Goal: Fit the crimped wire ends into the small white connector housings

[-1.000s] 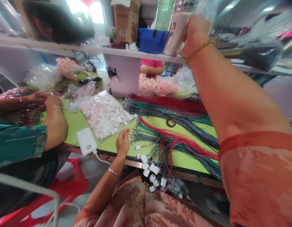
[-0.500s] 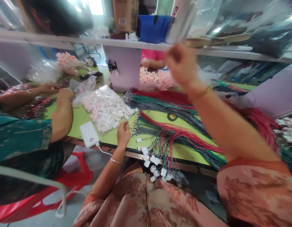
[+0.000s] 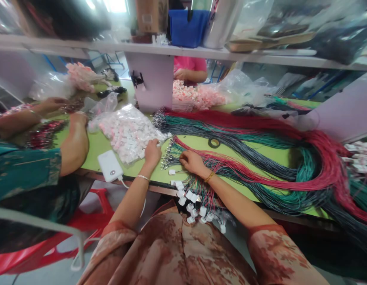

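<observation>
My left hand [image 3: 153, 153] is closed, fingers curled, at the right edge of a clear bag of small white connector housings [image 3: 124, 132]. Whatever lies between its fingertips is too small to make out. Over the near bundle of red, green and black wires [image 3: 231, 168], my right hand [image 3: 193, 162] is bent down, with its fingertips pinched on the wires close to their metal-tipped ends [image 3: 169, 154]. Below that hand, several white connectors [image 3: 189, 202] on wires hang over the table's front edge.
Behind lies a second wire bundle [image 3: 225, 120], with a tape roll [image 3: 213, 143] between the two. A white power bank [image 3: 109, 166] with a cable sits front left. A co-worker's arm [image 3: 75, 142] is at left; another person [image 3: 191, 71] sits opposite. A shelf [image 3: 159, 50] crosses above.
My right hand has come down from high in front of the shelf onto the near wires. My left hand stays beside the bag, its fingers slightly closer to the bag's edge.
</observation>
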`<state>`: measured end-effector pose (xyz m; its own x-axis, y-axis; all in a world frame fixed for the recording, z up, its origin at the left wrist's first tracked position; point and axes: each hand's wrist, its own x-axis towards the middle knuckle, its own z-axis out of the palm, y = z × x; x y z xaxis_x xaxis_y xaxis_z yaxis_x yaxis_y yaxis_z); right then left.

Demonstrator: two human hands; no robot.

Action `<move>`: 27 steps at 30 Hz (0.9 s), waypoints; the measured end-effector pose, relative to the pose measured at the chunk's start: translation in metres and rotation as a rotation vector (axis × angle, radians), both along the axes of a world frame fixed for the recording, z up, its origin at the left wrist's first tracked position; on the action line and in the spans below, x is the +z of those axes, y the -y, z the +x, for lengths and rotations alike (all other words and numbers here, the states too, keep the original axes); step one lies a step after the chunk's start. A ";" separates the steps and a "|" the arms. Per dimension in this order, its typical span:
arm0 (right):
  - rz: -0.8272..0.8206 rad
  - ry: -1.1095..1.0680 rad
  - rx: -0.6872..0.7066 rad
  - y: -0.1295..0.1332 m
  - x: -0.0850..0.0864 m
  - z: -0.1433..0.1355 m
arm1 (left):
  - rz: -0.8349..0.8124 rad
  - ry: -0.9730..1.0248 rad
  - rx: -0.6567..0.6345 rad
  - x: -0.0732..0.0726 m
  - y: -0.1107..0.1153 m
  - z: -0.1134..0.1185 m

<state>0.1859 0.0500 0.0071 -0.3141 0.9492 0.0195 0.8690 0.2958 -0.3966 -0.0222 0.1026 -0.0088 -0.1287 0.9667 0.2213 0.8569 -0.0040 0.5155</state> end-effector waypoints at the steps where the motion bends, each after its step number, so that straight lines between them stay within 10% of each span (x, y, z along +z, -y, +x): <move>1: 0.005 0.002 -0.003 0.001 -0.001 0.000 | -0.006 0.008 -0.008 0.000 0.001 0.000; 9: 0.149 -0.010 0.057 0.009 -0.008 0.001 | 0.219 0.414 -0.047 0.008 0.014 -0.006; 16: 0.212 -0.193 0.101 0.007 -0.014 0.003 | 0.081 1.067 -0.109 0.004 0.025 -0.009; 27: 0.146 -0.127 0.253 0.005 -0.002 -0.010 | 0.051 0.160 -0.218 -0.003 0.018 -0.009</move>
<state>0.1755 0.0451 0.0047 -0.5261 0.8257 0.2037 0.7071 0.5578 -0.4347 -0.0311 0.0848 -0.0120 0.0437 0.9635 0.2642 0.7404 -0.2088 0.6389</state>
